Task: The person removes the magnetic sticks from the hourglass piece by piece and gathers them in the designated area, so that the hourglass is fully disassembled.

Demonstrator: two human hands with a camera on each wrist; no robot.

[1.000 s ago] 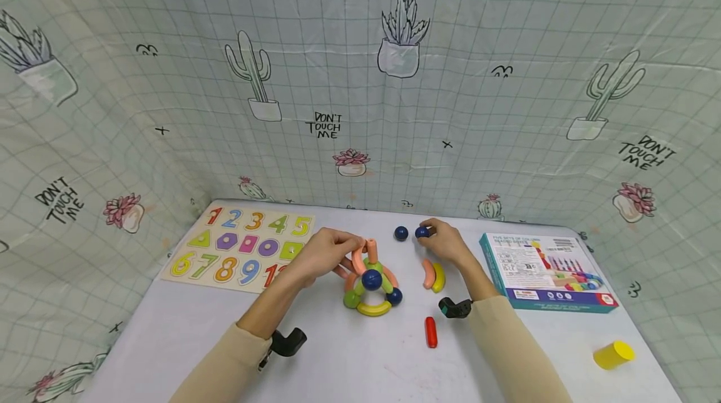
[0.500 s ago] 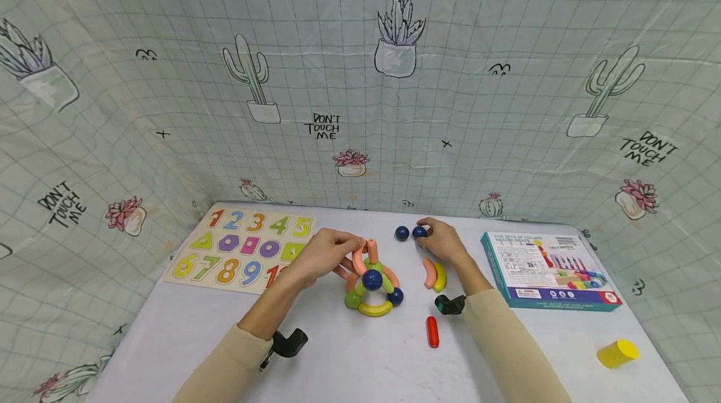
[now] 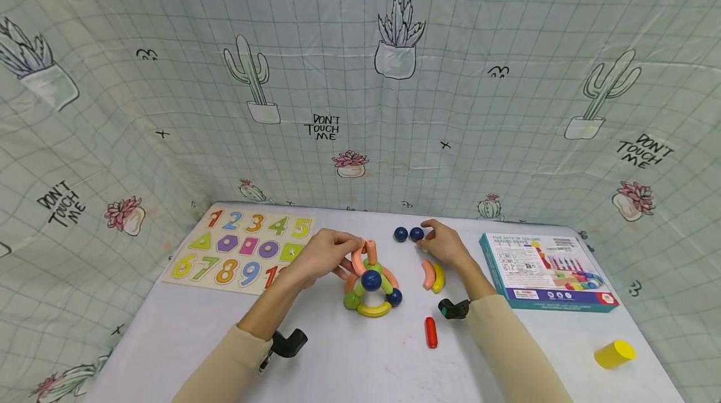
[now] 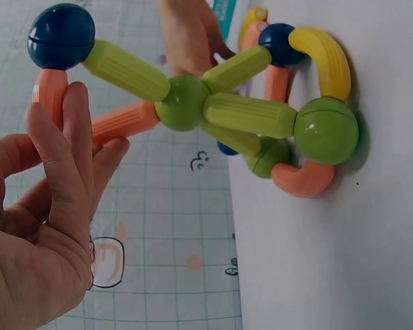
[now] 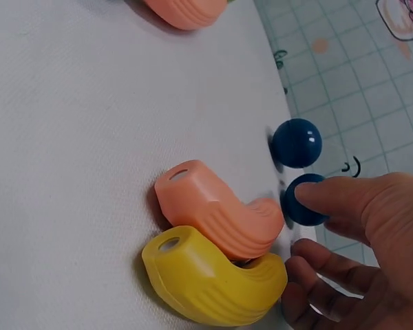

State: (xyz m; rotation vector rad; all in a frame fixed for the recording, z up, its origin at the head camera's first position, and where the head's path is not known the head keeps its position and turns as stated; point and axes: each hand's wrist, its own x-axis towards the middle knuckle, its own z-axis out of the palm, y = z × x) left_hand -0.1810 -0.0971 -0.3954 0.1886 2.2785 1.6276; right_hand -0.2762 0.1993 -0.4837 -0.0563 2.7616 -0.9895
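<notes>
My left hand [image 3: 327, 256] grips a curved pink stick [image 4: 49, 96] near the top of a magnetic stick-and-ball structure. A dark blue ball [image 4: 60, 36] sits on that stick's end and also joins a light green stick [image 4: 127, 69]. Below the green centre ball [image 4: 184, 103], green sticks spread to a base of balls and curved sticks, including a yellow one [image 3: 374, 310]. My right hand [image 3: 444, 243] pinches a loose dark blue ball [image 5: 307, 199] between thumb and forefinger at the table's back. Beside it rests another blue ball [image 5: 297, 143].
Nearer than the balls lie a curved pink stick [image 5: 213, 210] and a curved yellow stick [image 5: 217, 282], side by side. A red stick [image 3: 430, 332] lies in front. A number puzzle board [image 3: 236, 246] is at left; a toy box [image 3: 549, 271] and yellow cylinder [image 3: 614, 354] at right.
My right hand has shifted slightly left, bringing its blue ball closer to the other one. My left hand and the structure stay in place.
</notes>
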